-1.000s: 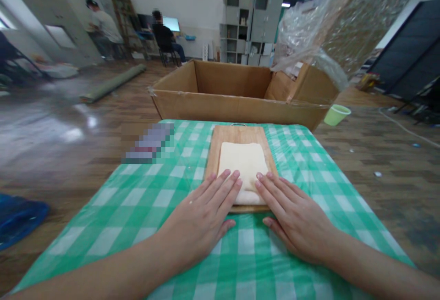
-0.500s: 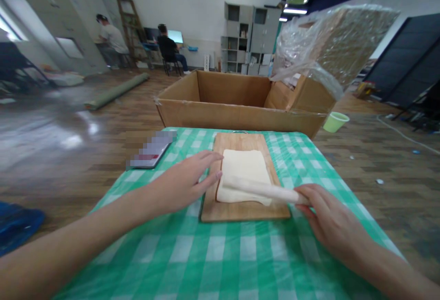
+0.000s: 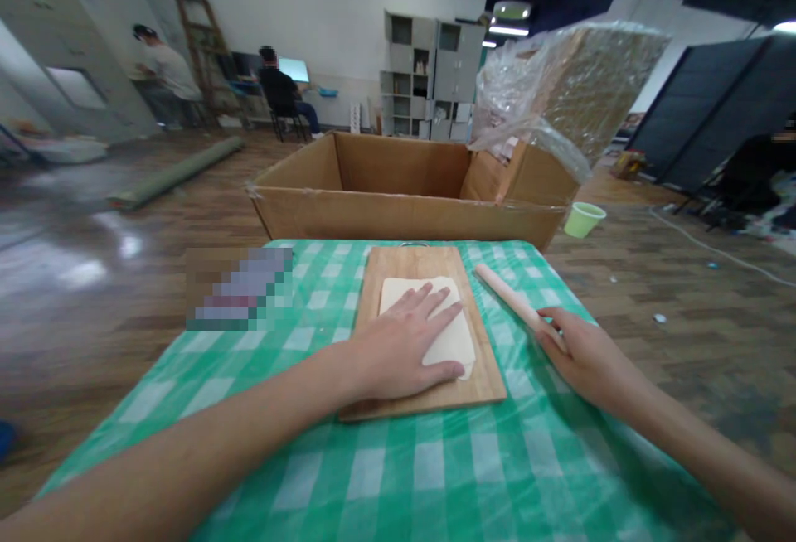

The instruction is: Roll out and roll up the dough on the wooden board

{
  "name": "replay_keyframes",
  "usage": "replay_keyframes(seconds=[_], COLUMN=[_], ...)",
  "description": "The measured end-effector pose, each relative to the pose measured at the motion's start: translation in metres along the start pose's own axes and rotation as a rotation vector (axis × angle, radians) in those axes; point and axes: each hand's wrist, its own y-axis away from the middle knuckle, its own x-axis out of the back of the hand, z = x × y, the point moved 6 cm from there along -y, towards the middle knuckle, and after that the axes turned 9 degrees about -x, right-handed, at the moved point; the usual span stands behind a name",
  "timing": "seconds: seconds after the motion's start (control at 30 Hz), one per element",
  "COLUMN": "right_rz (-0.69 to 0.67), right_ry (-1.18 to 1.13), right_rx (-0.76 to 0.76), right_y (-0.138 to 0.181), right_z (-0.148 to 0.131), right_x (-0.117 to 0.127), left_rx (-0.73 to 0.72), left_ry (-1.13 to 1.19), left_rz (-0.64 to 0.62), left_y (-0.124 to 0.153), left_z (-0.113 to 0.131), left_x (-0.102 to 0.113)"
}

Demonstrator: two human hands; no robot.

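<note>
A flat, roughly rectangular sheet of dough (image 3: 457, 343) lies on a wooden cutting board (image 3: 429, 262). My left hand (image 3: 407, 343) rests on the dough with its fingers spread, hiding much of the sheet's left and lower part. To the right of the board, my right hand (image 3: 578, 351) grips the near end of a pale rolling pin (image 3: 507, 293). The pin slants across the tablecloth, its far end pointing away from me toward the board's upper right, and it is apart from the dough.
A green and white checked tablecloth (image 3: 311, 467) covers the table. At its left edge lies a flat, pixel-blurred object (image 3: 245, 285). Behind stand a large open cardboard box (image 3: 404, 206) and a plastic-wrapped carton (image 3: 597, 78). A light green bin (image 3: 584, 219) is at right. Two people are in the background.
The rolling pin has gone from lying across the dough to the right of the board, still in my right hand. My left hand has moved right, from the board's left edge onto the dough.
</note>
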Motion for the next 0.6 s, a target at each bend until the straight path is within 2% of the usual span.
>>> replay_keyframes(seconds=[0.1,0.2,0.3,0.4,0.47,0.6], right_rz=[-0.066,-0.018,0.003,-0.061,-0.127,-0.241], right_ry=[0.055,0.042,-0.098,-0.256,-0.280,-0.187], right_rx=[0.037,0.087,0.136,0.187,0.269,0.431], right_y=[-0.004,-0.018,-0.046,-0.078,-0.094,-0.106], right_z=[-0.012,-0.028,-0.050,-0.078,-0.100,-0.130], right_x=[0.002,0.016,0.019,0.005,-0.010,-0.036], left_rx=[-0.030,-0.055,-0.057,-0.068,-0.021,0.198], left_ry=[-0.045,-0.075,-0.071,-0.034,0.005,0.071], left_rz=[0.022,0.051,0.044,0.047,0.076,0.184], left_y=[-0.002,-0.001,0.001,0.002,0.003,0.011], left_z=[0.002,0.003,0.006,0.004,-0.010,-0.066], left_x=[-0.010,-0.014,-0.014,-0.011,-0.009,-0.004])
